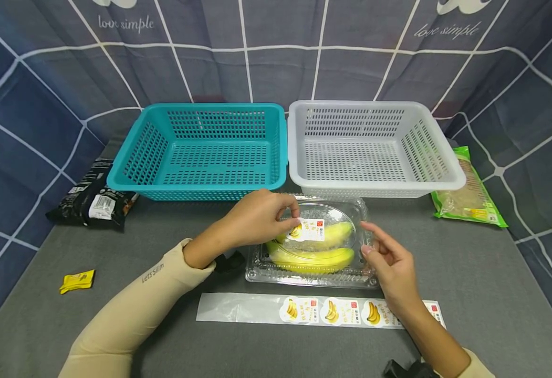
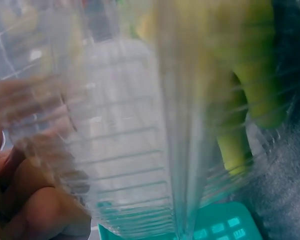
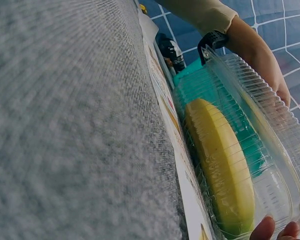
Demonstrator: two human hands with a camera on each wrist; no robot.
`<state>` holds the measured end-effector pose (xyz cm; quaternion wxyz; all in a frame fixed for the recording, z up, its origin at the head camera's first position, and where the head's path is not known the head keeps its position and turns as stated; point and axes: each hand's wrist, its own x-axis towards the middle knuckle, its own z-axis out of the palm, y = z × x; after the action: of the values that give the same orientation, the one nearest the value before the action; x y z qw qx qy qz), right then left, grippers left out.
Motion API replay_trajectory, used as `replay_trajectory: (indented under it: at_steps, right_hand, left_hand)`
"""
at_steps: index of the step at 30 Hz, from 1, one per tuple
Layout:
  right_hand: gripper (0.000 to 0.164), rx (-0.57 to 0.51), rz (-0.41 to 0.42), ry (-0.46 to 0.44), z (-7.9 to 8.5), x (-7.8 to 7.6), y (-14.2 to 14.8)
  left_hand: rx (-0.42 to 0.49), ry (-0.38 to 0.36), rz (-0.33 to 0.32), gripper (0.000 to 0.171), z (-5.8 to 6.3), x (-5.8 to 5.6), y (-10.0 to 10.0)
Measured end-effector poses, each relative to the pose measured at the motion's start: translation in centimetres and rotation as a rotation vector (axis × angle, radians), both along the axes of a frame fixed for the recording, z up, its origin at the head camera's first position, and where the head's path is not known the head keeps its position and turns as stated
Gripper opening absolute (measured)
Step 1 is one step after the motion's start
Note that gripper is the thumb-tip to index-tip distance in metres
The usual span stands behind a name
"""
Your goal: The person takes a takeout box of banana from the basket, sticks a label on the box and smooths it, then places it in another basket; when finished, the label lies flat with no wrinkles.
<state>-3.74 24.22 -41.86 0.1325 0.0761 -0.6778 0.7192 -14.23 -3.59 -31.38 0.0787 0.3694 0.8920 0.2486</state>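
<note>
A clear plastic clamshell container (image 1: 266, 274) with bananas (image 1: 315, 260) inside lies in front of the baskets; its lid rises close to the camera in the left wrist view. My left hand (image 1: 261, 218) is over the lid, thumb and forefinger pinching the left end of a white banana sticker (image 1: 312, 230). The sticker overlaps the lid's oval. At the container's right edge is my right hand (image 1: 394, 273), thumb and forefinger apart, fingertips (image 3: 264, 228) against the plastic. A backing strip (image 1: 238, 307) with several more banana stickers lies in front, partly behind my right wrist.
A teal basket (image 1: 200, 195) and a white basket (image 1: 375, 190) stand side by side at the back. A black packet (image 1: 101, 197) lies left, with a small yellow packet (image 1: 77, 281) nearer. At the right is a green-edged bag (image 1: 469, 194).
</note>
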Motion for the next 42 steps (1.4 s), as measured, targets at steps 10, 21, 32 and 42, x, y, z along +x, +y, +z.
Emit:
replay_trajectory:
  at_steps: [10,21,32,42]
  right_hand:
    - [0.044,-0.033,-0.002,0.037,0.2,-0.1,-0.3]
    - [0.045,-0.026,0.004,0.015,0.2,-0.1,-0.2]
    - [0.044,-0.007,-0.01,0.007,0.2,-0.1,-0.2]
    - [0.045,-0.054,0.021,0.081,-0.1,-0.1,-0.2]
  left_hand:
    - [-0.012,0.035,0.017,0.012,-0.1,0.2,-0.1]
    - [-0.006,0.066,0.019,0.017,-0.3,0.4,-0.3]
    - [-0.022,0.078,0.013,0.023,-0.4,0.6,-0.2]
    - [0.103,0.142,0.011,0.018,-0.6,1.1,-1.4]
